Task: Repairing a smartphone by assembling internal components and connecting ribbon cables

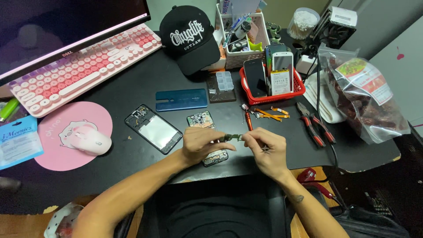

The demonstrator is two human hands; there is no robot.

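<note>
The left hand (200,143) and right hand (263,147) pinch a small green circuit part (232,137) between their fingertips, one at each end, both grips narrow and closed on it; directly beneath the left hand lies an opened phone body (207,136); further left of the grip rests a phone frame (153,128); just beyond the grip lies a red screwdriver (249,120); right of the grip, red-handled pliers (315,125) lie on the black desk (132,88).
</note>
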